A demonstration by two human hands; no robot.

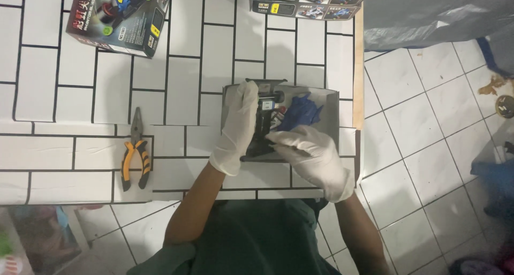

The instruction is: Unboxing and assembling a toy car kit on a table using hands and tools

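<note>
Left hand (235,130): closed around the black chassis (262,133)
Right hand (313,157): fingers pinch its lower edge
Risk: gloves may slip, small parts could drop into the grey tray (332,101)

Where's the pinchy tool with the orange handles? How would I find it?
Look at the white brick-patterned table. Left of the person's gloved left hand, the pliers lie alone, jaws pointing away from the person. They are the only tool there, with orange-and-black handles, unlike the printed toy car box farther up.
</note>
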